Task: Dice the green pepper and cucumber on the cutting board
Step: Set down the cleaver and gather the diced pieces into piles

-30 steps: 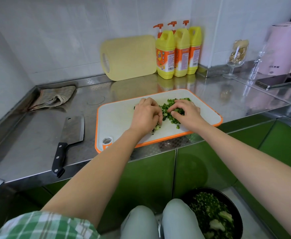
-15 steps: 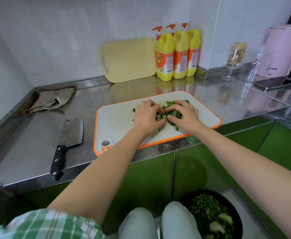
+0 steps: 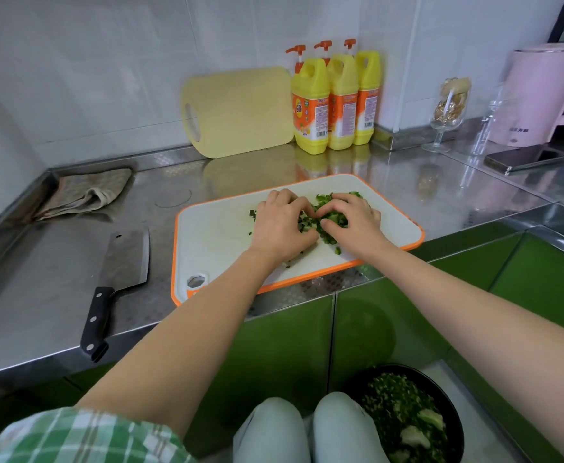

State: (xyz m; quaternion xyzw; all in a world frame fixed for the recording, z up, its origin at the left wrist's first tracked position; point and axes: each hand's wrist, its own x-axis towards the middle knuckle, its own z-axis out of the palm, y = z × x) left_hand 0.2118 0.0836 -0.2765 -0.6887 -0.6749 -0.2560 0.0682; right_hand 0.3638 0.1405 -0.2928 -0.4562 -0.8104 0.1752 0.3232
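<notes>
A white cutting board (image 3: 217, 235) with an orange rim lies on the steel counter near its front edge. On its right half sits a pile of diced green pepper and cucumber (image 3: 328, 212). My left hand (image 3: 280, 225) and my right hand (image 3: 357, 222) cup this pile from either side, fingers curled into it and fingertips almost meeting. Part of the pile is hidden under my fingers. A few loose green bits lie on the board around the hands.
A cleaver (image 3: 123, 265) with a black handle lies on the counter left of the board. A folded cloth (image 3: 86, 192) sits back left. A yellow board (image 3: 240, 111), three soap bottles (image 3: 334, 101), a glass (image 3: 447, 111) and a pink kettle (image 3: 541, 95) line the wall. A black bowl (image 3: 454, 419) of chopped greens stands on the floor.
My two hands have drawn closer together across the board, pushing the scattered dice into a tighter pile between them. The cleaver has not moved.
</notes>
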